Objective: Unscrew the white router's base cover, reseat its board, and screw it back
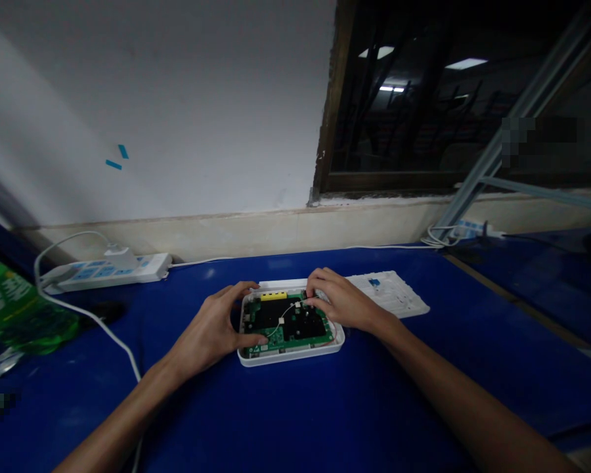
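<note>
Hands: staying apart, one on each side of the same piece, not touching each other.

Curving over the housing's left side: left hand [207, 332], thumb [259, 341] lying across the near edge of a green circuit board [288, 348]. Gripping or merely steadying: impossible to tell.

Reaching in from 3 o'clock: right hand [337, 299], fingertips [309, 302] meeting a thin white wire [285, 314] beside a small white clip [281, 320]. Pinching or merely touching: impossible to tell.

Sitting between the hands: an open white plastic housing [288, 358] cradling the board, a yellow connector block [274, 295] lining its far edge. Legible lettering: none on board or housing.

Lying at 1 o'clock, tucked under the right hand's edge: a white plastic cover [394, 292] bearing a small blue label [374, 282].

Spreading beneath everything: a dark blue tabletop [79, 414], offering open room at 3 and 9 o'clock and ending at 12 o'clock against a beige wall base [226, 236].

Sitting at 10 o'clock: a white power strip [106, 272] feeding a white cable [98, 328]. Lying at 9 o'clock: a green bottle [10, 315], its lettering too blurred to read. Running along the wall at 2 o'clock: a second power strip [467, 229].
</note>
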